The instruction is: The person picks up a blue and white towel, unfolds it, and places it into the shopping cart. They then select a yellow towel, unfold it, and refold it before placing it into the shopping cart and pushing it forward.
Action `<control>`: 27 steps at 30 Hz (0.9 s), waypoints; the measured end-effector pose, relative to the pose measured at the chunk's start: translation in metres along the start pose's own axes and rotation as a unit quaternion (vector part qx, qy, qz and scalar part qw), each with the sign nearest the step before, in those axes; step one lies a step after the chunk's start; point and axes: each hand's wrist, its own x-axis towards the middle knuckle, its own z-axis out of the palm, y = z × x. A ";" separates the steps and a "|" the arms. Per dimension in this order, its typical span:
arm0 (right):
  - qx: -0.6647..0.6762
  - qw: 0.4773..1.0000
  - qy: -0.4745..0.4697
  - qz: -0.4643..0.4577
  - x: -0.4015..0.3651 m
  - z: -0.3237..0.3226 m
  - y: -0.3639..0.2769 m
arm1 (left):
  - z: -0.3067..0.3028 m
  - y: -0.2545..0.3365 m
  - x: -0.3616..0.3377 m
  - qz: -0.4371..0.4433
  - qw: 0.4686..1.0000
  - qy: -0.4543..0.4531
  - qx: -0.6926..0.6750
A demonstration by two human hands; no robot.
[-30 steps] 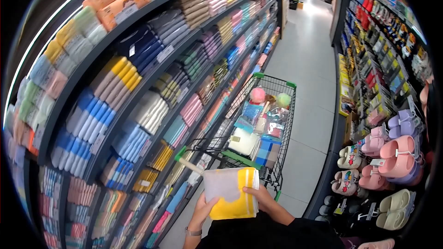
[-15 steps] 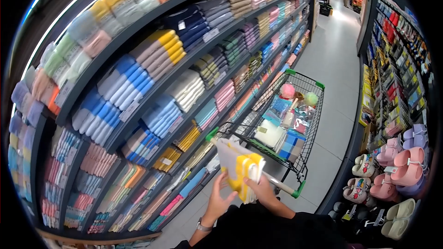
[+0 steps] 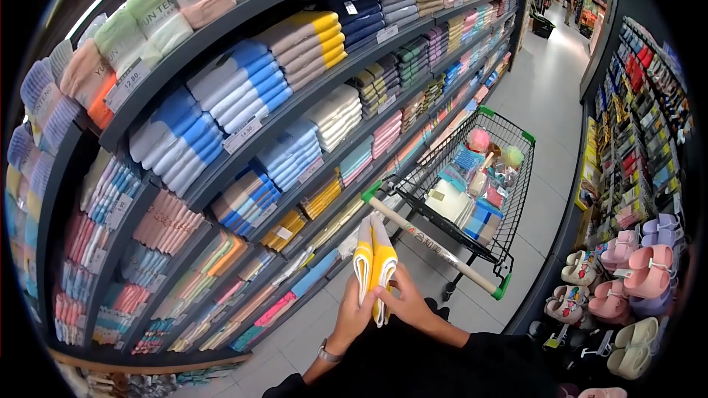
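Note:
A folded yellow, grey and white towel (image 3: 376,265) is held between both hands in front of my body, its folded edges facing me. My left hand (image 3: 354,311), with a watch at the wrist, is closed on its left side. On the right side my right hand (image 3: 404,296) grips the same towel, fingers and thumb pressed against it. Just beyond stands a shopping cart (image 3: 472,239) holding a white towel pack (image 3: 448,203), a blue checked cloth (image 3: 481,221), and pink and green puffs.
Shelves of folded towels (image 3: 243,96) rise along the left. A rack of packaged goods (image 3: 634,133) and clogs (image 3: 649,273) lines the right side. Between them a tiled aisle (image 3: 542,96) runs back to a black basket (image 3: 543,26) and distant people.
The towel has been turned and folded narrower, so its folded edges now show. Both hands have come closer together around it. The view has shifted, with the cart lower and more to the right.

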 end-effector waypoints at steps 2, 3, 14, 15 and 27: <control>-0.062 0.998 0.004 -0.004 0.000 0.003 0.006 | -0.003 -0.007 -0.002 0.002 1.000 0.010 -0.011; -0.097 0.995 0.007 -0.005 0.000 0.003 0.011 | -0.005 -0.014 -0.005 -0.025 0.999 0.015 -0.043; 0.348 0.899 0.148 0.218 0.020 -0.058 0.045 | -0.122 -0.013 0.012 -0.105 0.886 0.235 -0.386; 0.349 0.901 0.136 0.218 0.021 -0.056 0.048 | -0.129 -0.007 0.013 -0.099 0.878 0.236 -0.405; 0.268 0.927 0.049 0.258 0.001 -0.063 0.077 | -0.100 0.044 0.015 -0.079 0.814 0.196 -0.542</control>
